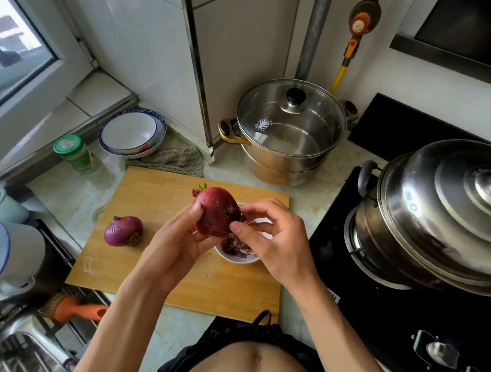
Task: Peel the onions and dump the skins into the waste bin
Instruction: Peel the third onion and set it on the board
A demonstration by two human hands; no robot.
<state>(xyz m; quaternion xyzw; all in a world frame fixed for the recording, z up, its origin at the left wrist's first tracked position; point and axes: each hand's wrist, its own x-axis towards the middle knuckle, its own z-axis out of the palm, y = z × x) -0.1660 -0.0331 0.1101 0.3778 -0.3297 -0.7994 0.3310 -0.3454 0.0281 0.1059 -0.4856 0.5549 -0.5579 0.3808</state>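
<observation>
Fingers of left hand (179,233) grip red onion (216,211) (right hand (270,238) pinches its skin).

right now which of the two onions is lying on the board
The paler purple onion at the board's left; the darker red onion is held up in both hands over the white bowl.

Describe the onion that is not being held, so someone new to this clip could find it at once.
Start at the wooden cutting board on the counter. The onion on the board lies alone near its left edge, touched by neither hand. It looks paler and more purple than the deep red onion in the hands.
</observation>
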